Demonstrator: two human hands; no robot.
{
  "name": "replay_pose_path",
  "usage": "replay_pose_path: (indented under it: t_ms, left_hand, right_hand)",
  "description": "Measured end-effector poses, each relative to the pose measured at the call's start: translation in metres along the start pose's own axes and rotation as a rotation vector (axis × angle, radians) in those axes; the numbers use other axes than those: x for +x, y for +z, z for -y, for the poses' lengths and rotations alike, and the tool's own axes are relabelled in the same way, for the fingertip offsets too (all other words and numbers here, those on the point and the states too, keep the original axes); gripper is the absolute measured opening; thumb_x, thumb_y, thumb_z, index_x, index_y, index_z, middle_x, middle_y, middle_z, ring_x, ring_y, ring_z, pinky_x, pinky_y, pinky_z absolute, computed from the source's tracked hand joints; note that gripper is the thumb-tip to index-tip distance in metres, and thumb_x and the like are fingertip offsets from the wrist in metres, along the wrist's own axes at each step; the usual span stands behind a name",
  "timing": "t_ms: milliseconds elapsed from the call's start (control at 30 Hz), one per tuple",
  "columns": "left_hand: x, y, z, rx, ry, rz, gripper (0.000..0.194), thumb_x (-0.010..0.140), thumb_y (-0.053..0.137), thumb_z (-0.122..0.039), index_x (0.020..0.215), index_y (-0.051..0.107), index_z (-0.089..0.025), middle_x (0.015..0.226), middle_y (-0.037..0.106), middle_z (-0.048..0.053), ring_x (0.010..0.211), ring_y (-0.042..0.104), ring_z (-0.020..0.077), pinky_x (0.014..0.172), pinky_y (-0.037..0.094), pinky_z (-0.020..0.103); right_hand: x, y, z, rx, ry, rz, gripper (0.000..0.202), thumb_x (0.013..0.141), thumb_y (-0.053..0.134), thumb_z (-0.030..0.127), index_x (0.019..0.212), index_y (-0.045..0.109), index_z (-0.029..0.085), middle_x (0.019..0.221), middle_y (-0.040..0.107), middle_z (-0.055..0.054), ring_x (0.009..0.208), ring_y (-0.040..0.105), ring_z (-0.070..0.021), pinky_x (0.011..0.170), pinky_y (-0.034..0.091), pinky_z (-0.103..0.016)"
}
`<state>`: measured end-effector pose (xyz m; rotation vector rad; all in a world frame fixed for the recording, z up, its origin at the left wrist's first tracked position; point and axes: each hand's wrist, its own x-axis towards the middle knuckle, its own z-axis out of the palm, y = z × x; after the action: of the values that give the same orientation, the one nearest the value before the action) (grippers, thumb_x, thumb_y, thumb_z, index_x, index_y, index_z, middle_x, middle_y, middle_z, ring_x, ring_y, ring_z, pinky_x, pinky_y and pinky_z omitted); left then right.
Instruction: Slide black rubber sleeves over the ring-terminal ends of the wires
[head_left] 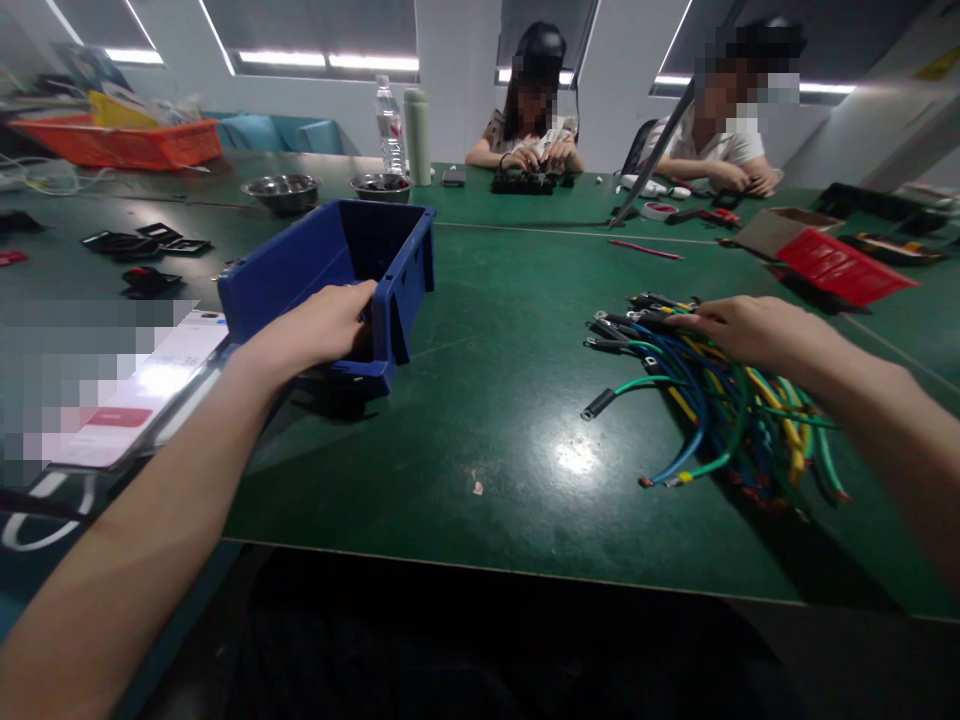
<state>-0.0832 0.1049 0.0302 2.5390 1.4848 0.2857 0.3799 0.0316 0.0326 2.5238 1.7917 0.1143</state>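
My left hand [330, 318] reaches over the near side of a blue plastic bin [409, 285], its fingertips hidden behind the bin's wall, so what they hold cannot be seen. On the right, my right hand [750, 325] lies on top of a heap of blue, green and yellow wires [742, 415], with its fingers closed together at the upper end of the heap. Many wires carry black sleeves and metal ring lugs; one green wire with a black sleeve [600, 403] sticks out to the left. Copper ends point toward the table's front edge.
Two people sit across the green table [495, 290]. Steel bowls [282, 192], a water bottle [388, 130] and a green flask [417, 138] stand behind the bin. A lit phone [142, 390] lies at left, a red box [847, 262] at right, an orange basket [135, 142] back left.
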Motion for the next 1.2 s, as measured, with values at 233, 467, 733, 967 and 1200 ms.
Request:
replay_pose_path:
  t_ms: [233,467,733,967,1200]
  left_hand:
    - [-0.005,-0.007,-0.015,0.037,-0.052,-0.047,0.031,0.094,0.037,-0.027,0.114,0.053,-0.01,0.101,0.068,0.015,0.087,0.063,0.0235,0.075,0.045,0.033]
    - [-0.001,0.0,-0.007,0.039,0.007,-0.039,0.034,0.096,0.031,-0.031,0.109,0.056,-0.014,0.108,0.066,0.014,0.101,0.064,0.0268,0.087,0.047,0.037]
    - [0.0,0.003,-0.002,0.087,-0.029,-0.091,0.031,0.09,0.04,-0.031,0.114,0.055,-0.017,0.108,0.067,0.012,0.098,0.063,0.0264,0.086,0.049,0.036]
    - [-0.007,-0.005,-0.029,0.202,-0.213,-0.312,0.037,0.097,0.035,-0.032,0.126,0.052,-0.015,0.114,0.065,0.017,0.106,0.063,0.0338,0.091,0.046,0.048]
    - [-0.03,-0.009,-0.059,0.149,-0.049,-0.799,0.034,0.101,0.034,-0.036,0.122,0.052,-0.017,0.12,0.062,0.005,0.096,0.065,0.0177,0.082,0.052,0.028]
  right_hand:
    - [-0.013,-0.012,0.012,-0.033,0.004,-0.178,0.036,0.094,0.052,0.048,0.083,0.065,0.016,0.077,0.058,-0.012,0.055,0.018,-0.0074,0.059,0.021,-0.031]
    - [-0.032,-0.016,0.056,0.128,-0.275,-0.405,0.035,0.099,0.043,0.043,0.074,0.041,0.018,0.075,0.051,-0.005,0.058,0.024,-0.0101,0.061,0.019,-0.029]
    - [-0.052,0.0,0.111,0.33,-0.592,-0.406,0.051,0.1,0.024,0.061,0.072,0.037,0.02,0.059,0.039,-0.001,0.054,0.029,-0.0118,0.057,0.023,-0.028]
    - [-0.061,0.023,0.123,0.529,-0.637,-0.287,0.056,0.099,0.025,0.064,0.071,0.042,0.019,0.056,0.04,0.001,0.051,0.034,-0.0097,0.054,0.026,-0.025]
    - [-0.068,0.03,0.129,0.632,-0.691,-0.199,0.057,0.098,0.032,0.064,0.067,0.043,0.019,0.052,0.037,0.003,0.047,0.032,-0.0079,0.049,0.026,-0.024]
